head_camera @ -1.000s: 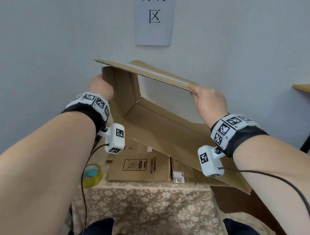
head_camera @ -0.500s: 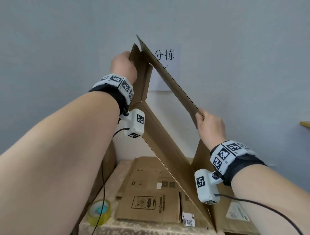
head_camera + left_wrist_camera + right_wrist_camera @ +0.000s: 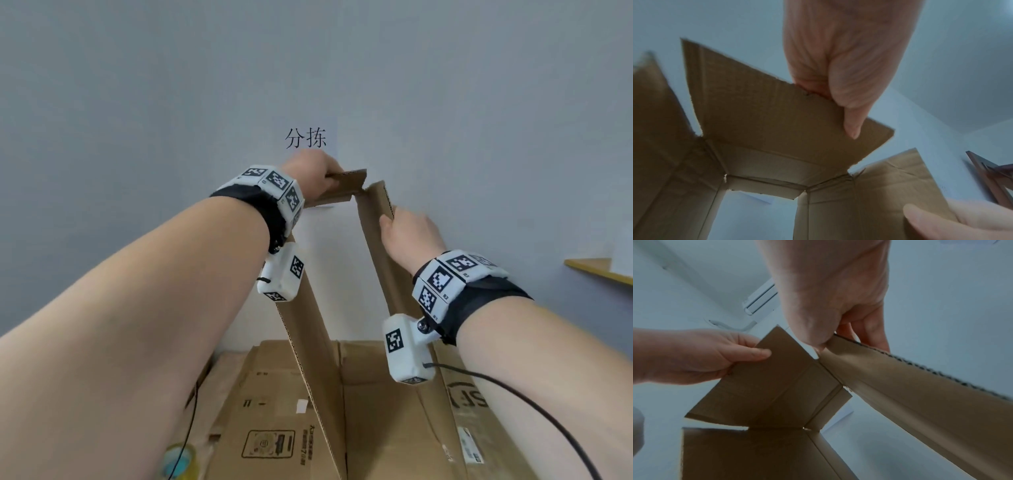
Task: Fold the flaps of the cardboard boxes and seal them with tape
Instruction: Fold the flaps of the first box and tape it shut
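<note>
An open brown cardboard box [image 3: 308, 342] stands on end, raised in front of the wall, with both ends open. At its top my left hand [image 3: 325, 178] pinches a short end flap [image 3: 349, 178]; the thumb [image 3: 851, 116] lies on the flap's inner face [image 3: 777, 116]. My right hand [image 3: 390, 222] grips the edge of the neighbouring long flap [image 3: 380, 202], thumb inside and fingers [image 3: 875, 340] behind that flap [image 3: 910, 386]. A yellowish tape roll [image 3: 180, 462] lies on the table at lower left, partly hidden by my left forearm.
Flattened cardboard boxes [image 3: 270, 411] lie stacked on the table under the raised box. A paper sign [image 3: 306, 138] hangs on the grey wall behind. A wooden shelf edge [image 3: 599, 270] juts in at the right. Wrist camera cables hang below both arms.
The box has swung from lying tilted to standing on end and has been lifted higher. Both hands have come closer together at its top flaps, still gripping them.
</note>
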Available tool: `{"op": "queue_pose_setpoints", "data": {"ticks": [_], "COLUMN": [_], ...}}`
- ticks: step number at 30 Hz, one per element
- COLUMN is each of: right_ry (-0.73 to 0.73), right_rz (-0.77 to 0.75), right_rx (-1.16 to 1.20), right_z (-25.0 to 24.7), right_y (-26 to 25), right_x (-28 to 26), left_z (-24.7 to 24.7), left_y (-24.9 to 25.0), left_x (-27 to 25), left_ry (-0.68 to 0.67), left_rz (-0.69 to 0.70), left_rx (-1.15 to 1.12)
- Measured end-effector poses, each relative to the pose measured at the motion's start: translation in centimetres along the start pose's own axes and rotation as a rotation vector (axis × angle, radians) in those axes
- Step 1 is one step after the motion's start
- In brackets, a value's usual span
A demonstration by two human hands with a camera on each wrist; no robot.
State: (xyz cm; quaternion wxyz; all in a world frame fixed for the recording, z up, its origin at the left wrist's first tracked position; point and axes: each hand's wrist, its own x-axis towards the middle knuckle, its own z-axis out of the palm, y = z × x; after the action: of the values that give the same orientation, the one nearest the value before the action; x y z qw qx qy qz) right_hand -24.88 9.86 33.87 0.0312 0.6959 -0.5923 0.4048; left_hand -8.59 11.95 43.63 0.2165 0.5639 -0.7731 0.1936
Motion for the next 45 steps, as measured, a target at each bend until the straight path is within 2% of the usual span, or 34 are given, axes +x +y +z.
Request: {"op": "queue_pose_setpoints", "data": {"ticks": [3,7,10,14,16,18,20,21,24,27,32,37,39,41,43,45], "right_ry": [0.034,0.124,0.215,0.293,0.326,0.358,0.399,0.419,0.465,0.454,0.326,0.312,0.371,0.475,0.441,0.361], "right_rz": [0.036,0.078,0.075,0.05,0.041,0.031,0.018,0.015,0.024,0.047,0.105,0.109,0.035,-0.095,-0.203,-0.3], "right_rx": [0.022,0.079,0.144,0.181,0.199,0.219,0.245,0.266,0.336,0.354,0.264,0.191,0.083,-0.106,-0.347,-0.576], "right_z": [-0.1,-0.4,-1.0,-1.7,-1.9,-1.9,-2.0,-2.0,-1.7,-0.4,2.1,2.5,2.2,2.2,2.3,2.4], "right_y": [0.6,1.4,1.2,0.2,0.0,-0.1,-0.3,-0.5,-1.0,-1.1,-0.8,-1.6,-1.9,-2.2,-2.7,-3.2], "right_x": [-0.5,-0.6,-0.1,0.8,1.2,1.5,1.7,1.8,2.1,1.9,0.4,-0.1,0.1,0.4,0.7,0.7], "left_z": [0.7,0.9,0.4,0.4,0.2,-0.3,-0.8,-1.1,-1.8,-2.0,0.0,0.7,0.4,0.8,1.6,2.2], "left_y": [0.0,-1.8,-2.9,-3.3,-3.3,-3.4,-3.4,-3.4,-3.4,-3.7,-5.5,-6.7,-6.9,-7.4,-7.9,-7.9], "left_x": [-0.6,-0.9,-1.2,-1.7,-1.5,-1.5,-1.4,-1.4,-1.4,-2.0,-3.3,-3.9,-4.0,-4.1,-4.2,-4.3], "left_ry": [-0.082,-0.18,-0.229,-0.192,-0.164,-0.19,-0.142,-0.092,-0.052,-0.002,-0.067,-0.13,-0.142,-0.132,-0.122,-0.101], "left_rz": [-0.013,-0.179,-0.28,-0.282,-0.29,-0.311,-0.333,-0.316,-0.275,-0.244,-0.205,-0.242,-0.248,-0.184,-0.111,-0.101], "left_rx": [0.038,0.24,0.296,0.297,0.249,0.185,0.125,0.11,0.115,0.097,0.188,0.269,0.329,0.457,0.619,0.733]}}
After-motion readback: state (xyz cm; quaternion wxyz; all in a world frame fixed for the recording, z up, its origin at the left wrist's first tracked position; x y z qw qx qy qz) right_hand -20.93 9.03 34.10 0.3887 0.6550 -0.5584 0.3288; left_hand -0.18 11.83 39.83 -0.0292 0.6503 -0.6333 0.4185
